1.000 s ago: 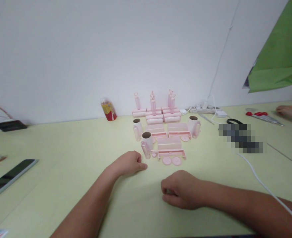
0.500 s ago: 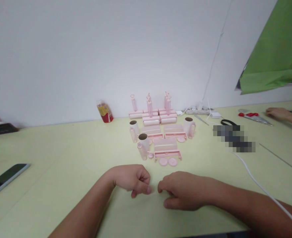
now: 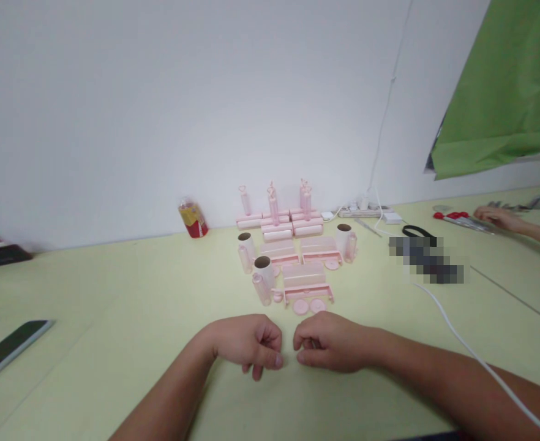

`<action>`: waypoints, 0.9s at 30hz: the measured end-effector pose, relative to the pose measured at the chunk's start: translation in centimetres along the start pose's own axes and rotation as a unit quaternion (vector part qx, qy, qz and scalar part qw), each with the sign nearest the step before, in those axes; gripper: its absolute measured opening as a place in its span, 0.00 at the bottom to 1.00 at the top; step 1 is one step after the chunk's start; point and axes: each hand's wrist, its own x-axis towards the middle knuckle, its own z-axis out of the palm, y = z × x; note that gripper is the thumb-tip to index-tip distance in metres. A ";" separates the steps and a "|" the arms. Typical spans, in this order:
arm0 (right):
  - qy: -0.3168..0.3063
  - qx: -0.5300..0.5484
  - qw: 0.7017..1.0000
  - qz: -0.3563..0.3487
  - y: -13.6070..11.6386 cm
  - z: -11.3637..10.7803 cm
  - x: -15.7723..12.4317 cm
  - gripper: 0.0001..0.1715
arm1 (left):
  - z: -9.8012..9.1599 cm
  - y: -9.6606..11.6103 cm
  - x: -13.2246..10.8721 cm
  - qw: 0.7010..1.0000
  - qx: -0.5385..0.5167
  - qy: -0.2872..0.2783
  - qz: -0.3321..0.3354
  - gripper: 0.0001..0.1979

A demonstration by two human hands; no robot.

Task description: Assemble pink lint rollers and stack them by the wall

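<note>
The left hand (image 3: 251,344) and right hand (image 3: 332,342) have loosely curled, partly open fingers, with two discs (image 3: 300,307) just beyond the right's and a roll (image 3: 267,273) beyond the left's.

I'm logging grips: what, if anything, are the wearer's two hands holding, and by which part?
Nothing visible is held: left hand and right hand are loosely curled, pink discs lying beyond them.

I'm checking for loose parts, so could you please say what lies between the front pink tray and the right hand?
Two pink discs lie between the tray and right hand, in the head view.
</note>
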 end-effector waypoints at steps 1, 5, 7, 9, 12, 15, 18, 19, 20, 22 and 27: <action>-0.001 0.001 1.000 -0.006 0.0 0.0 -0.1 0.11 | -0.2 -0.2 -0.2 1.000 0.002 0.004 0.003 0.16; -0.008 0.010 1.000 -0.009 -0.1 -0.1 -0.4 0.11 | -1.3 -1.1 -0.7 0.999 0.004 0.042 0.009 0.18; -0.009 0.007 1.000 -0.008 -0.1 0.0 -0.5 0.11 | -1.6 -1.5 -0.5 0.998 -0.005 0.056 0.001 0.20; -0.005 -0.005 1.000 -0.009 -0.1 0.2 -0.6 0.12 | -1.6 -1.7 -0.1 0.998 -0.010 0.066 -0.004 0.22; 0.001 -0.025 1.000 -0.018 0.0 0.4 -0.7 0.13 | -1.4 -1.7 0.4 0.996 -0.007 0.084 -0.002 0.23; 0.002 -0.034 0.999 -0.026 0.0 0.4 -0.7 0.13 | -1.0 -1.5 0.6 0.995 0.003 0.097 -0.003 0.24; 0.005 -0.037 0.999 -0.025 0.0 0.3 -0.7 0.13 | -0.7 -1.2 0.5 0.994 0.025 0.108 -0.008 0.25; 0.006 -0.039 0.999 -0.026 -0.1 0.3 -0.7 0.13 | -0.7 -1.1 0.5 0.993 0.032 0.113 -0.009 0.25; 0.007 -0.040 0.999 -0.027 -0.1 0.3 -0.7 0.13 | -0.6 -1.0 0.5 0.992 0.038 0.119 -0.011 0.25; 0.007 -0.039 0.999 -0.027 -0.1 0.4 -0.7 0.13 | -0.4 -0.9 0.5 0.990 0.049 0.129 -0.011 0.25; 0.006 -0.031 0.999 -0.021 0.1 0.4 -0.7 0.13 | 0.0 -0.3 0.5 0.986 0.083 0.146 -0.016 0.24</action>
